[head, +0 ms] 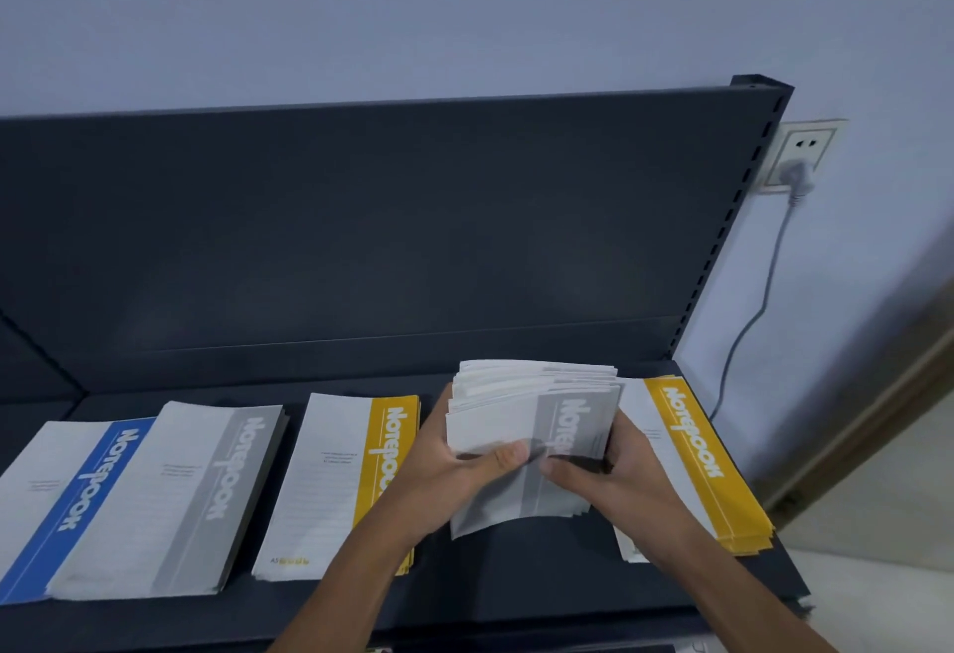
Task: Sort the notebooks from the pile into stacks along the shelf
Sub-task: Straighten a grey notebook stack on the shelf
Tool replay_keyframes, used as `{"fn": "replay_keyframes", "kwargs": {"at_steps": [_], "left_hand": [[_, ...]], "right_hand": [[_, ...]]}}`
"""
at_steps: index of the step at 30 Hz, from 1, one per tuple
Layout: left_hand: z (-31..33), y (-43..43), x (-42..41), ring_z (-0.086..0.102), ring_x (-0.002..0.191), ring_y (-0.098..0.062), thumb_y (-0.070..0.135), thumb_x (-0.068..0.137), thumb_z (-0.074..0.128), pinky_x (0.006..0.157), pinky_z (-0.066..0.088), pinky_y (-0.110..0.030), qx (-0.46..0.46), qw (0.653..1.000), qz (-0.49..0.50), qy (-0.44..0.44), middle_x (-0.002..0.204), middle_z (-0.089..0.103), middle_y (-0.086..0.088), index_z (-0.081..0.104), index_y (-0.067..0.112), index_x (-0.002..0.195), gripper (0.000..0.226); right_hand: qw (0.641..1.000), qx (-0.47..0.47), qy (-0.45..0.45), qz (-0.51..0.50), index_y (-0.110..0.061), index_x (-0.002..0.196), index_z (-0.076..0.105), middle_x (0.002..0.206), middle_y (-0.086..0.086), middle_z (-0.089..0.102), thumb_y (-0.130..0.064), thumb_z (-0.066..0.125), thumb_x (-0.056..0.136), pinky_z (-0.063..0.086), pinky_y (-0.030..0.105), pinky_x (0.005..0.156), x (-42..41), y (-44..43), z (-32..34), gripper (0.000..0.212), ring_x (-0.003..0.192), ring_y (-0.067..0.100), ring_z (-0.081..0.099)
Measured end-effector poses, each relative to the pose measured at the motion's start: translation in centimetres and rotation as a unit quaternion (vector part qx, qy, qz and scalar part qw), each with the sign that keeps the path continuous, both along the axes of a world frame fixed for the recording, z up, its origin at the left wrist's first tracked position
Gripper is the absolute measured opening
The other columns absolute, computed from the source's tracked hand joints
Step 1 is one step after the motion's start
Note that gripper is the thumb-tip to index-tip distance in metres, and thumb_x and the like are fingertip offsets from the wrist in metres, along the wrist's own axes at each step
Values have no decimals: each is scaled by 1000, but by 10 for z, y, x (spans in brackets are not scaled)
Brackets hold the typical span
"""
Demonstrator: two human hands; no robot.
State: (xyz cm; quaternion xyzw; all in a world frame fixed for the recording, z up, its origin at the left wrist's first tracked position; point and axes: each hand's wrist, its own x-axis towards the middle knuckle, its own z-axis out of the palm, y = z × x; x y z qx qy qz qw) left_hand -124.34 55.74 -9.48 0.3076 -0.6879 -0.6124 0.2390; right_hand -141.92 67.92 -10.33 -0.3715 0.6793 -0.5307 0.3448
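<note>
**Pale wall, dark shelf, one bundle in two hands**

Pale bluish wall (413, 7) fills the top of my feed, with a socket (805, 151) at the right and a grey cable (759, 301) hanging down from it. Below that stands the dark back panel (361, 239), and the dark shelf (516, 580) runs across the bottom of the view.

Four stacks lie along the shelf. From the left I see a blue-banded stack (77, 497), then a grey-banded stack (196, 497) whose left edge overlaps it. A yellow-banded stack (335, 477) lies just beside those. Well apart, at the shelf's right end, is a second yellow-banded stack (697, 456).

Between the two yellow stacks, both hands hold a bundle of notebooks (537, 420). It is tilted, its far edges are fanned apart, and a grey-banded cover faces me. The left hand (464, 461) grips the bundle's left side, thumb pressed on the top cover and fingers hidden behind. The right hand (614, 471) grips the right side, thumb on the cover close to the other thumb and fingers curled round the edge.

I cannot tell whether the bundle's near edge touches the shelf. The left forearm crosses the near corner of the middle yellow stack, and the right forearm crosses the right one.
</note>
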Motion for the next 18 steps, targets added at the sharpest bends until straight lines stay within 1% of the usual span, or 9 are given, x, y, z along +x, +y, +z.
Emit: {"fn": "replay_keyframes", "kwargs": {"at_steps": [2, 4, 6, 9, 11, 13, 15, 16, 18], "left_hand": [[-10, 4, -3, 62, 120, -6, 45, 74, 87, 102, 52, -38, -11, 999, 26, -20, 126, 67, 15, 54, 32, 136, 72], [-21, 9, -7, 63, 115, -3, 50, 70, 88, 100, 54, -38, -15, 997, 61, -37, 122, 67, 19, 54, 38, 132, 71], [-31, 11, -11, 64, 112, -1, 55, 67, 87, 97, 55, -37, -22, 995, 85, -51, 118, 68, 21, 54, 40, 128, 71], [-30, 6, -16, 64, 104, 1, 63, 61, 86, 89, 58, -34, -72, 985, 123, -94, 112, 67, 21, 55, 40, 121, 71], [-25, 0, -20, 63, 100, 0, 68, 56, 85, 83, 58, -31, -109, 975, 143, -132, 109, 65, 19, 55, 36, 118, 76], [-20, -5, -22, 61, 96, -2, 73, 53, 83, 77, 56, -28, -126, 964, 154, -175, 107, 60, 17, 53, 31, 114, 81], [-19, -10, -23, 61, 93, -5, 81, 52, 77, 73, 55, -28, -129, 953, 161, -224, 104, 60, 14, 53, 27, 111, 84], [-21, -12, -22, 62, 92, -7, 81, 55, 75, 72, 55, -28, -125, 949, 160, -241, 103, 61, 13, 53, 25, 110, 82], [-24, -14, -22, 63, 89, -7, 71, 69, 74, 70, 55, -26, -113, 945, 152, -266, 101, 64, 11, 58, 21, 110, 66]], "right_hand": [[1000, 3, 3, 5, -35, 132, 51, 121, -15, 70, -19, 85, 81, 53, 42, 102, 3, 1, -5, 63, 117, 6, 64], [1000, 4, 18, 7, -37, 137, 45, 123, -20, 67, -21, 82, 84, 52, 36, 103, 7, 1, -10, 66, 118, 1, 62], [999, 9, 53, -5, -40, 140, 40, 122, -26, 63, -24, 78, 88, 50, 25, 101, 9, 1, -14, 65, 117, -8, 57], [994, 22, 104, -8, -39, 140, 36, 124, -25, 58, -20, 70, 95, 45, 7, 90, 7, -3, -11, 60, 116, -14, 52], [991, 40, 130, -5, -33, 141, 39, 122, -25, 58, -14, 68, 95, 46, 8, 86, 1, -9, -9, 57, 116, -9, 55], [989, 75, 124, -7, -29, 136, 44, 118, -19, 62, -12, 69, 93, 52, 19, 88, -2, -18, -7, 52, 112, 3, 61], [989, 115, 94, -18, -30, 126, 52, 112, -14, 68, -14, 71, 89, 58, 31, 87, -3, -27, -6, 45, 103, 7, 66], [988, 131, 81, -25, -31, 121, 55, 107, -12, 71, -15, 72, 86, 60, 33, 82, -2, -31, -6, 42, 98, 8, 68], [984, 156, 74, -34, -30, 110, 60, 98, -10, 73, -14, 71, 82, 59, 27, 70, 0, -38, -7, 34, 88, 10, 71]]}}
